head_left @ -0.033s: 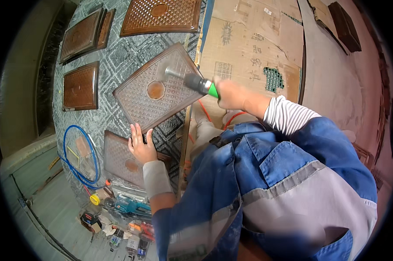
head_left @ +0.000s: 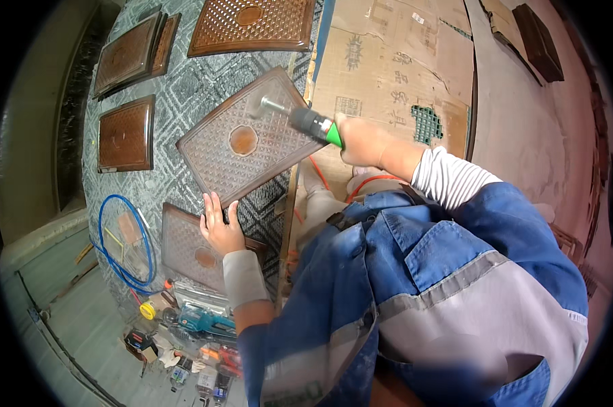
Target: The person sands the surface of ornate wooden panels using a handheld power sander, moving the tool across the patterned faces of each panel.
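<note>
A brown wooden panel (head_left: 215,152) with a raised lattice pattern and a round centre lies slanted on the patterned cloth. My left hand (head_left: 222,227) rests on its near-left corner, fingers spread and open. In my right hand (head_left: 361,140) is a green and black rotary power tool (head_left: 311,124), gripped at its rear end. The tool's metal shaft reaches over the panel's upper right part, where its tip is blurred, seemingly by spinning. Dull whitish haze covers much of the panel's surface. Another dusty panel (head_left: 184,247) lies partly beneath my left hand.
More brown panels (head_left: 125,136) lie on the patterned cloth (head_left: 167,169) to the left and far side. A blue hose coil (head_left: 102,230), a teal power tool (head_left: 201,320) and bottles (head_left: 207,380) are at lower left. Flattened cardboard (head_left: 367,74) lies right; an orange hose (head_left: 371,180) runs by my feet.
My right hand and the rotary tool have shifted very slightly, the tool's body a little to the right. The orange hose has moved a bit. My left hand and the panel stay put.
</note>
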A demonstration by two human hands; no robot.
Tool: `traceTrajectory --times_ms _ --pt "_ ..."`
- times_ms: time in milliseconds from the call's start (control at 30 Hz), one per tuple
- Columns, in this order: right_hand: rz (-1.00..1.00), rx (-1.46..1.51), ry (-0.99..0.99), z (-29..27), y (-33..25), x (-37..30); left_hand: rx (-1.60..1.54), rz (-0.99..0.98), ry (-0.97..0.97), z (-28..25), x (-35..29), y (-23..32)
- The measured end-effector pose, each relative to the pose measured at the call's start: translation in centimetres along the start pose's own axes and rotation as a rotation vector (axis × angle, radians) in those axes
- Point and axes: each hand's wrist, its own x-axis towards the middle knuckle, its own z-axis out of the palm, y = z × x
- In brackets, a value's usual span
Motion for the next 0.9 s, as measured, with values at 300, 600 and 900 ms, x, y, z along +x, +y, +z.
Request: traceTrajectory --times_ms 300,600,900 --pt "-0.081 -0.055 -0.021 1.0 -0.9 -0.5 0.022 0.003 0.019 0.1 0.0 0.1" --pt "-0.108 -0.112 0.016 0.3 0.5 -0.4 0.022 -0.006 0.002 -0.1 -0.1 0.1" --pt "-0.054 0.024 0.062 -0.2 3.1 0.5 0.03 -0.02 -0.005 0.2 0.1 0.0"
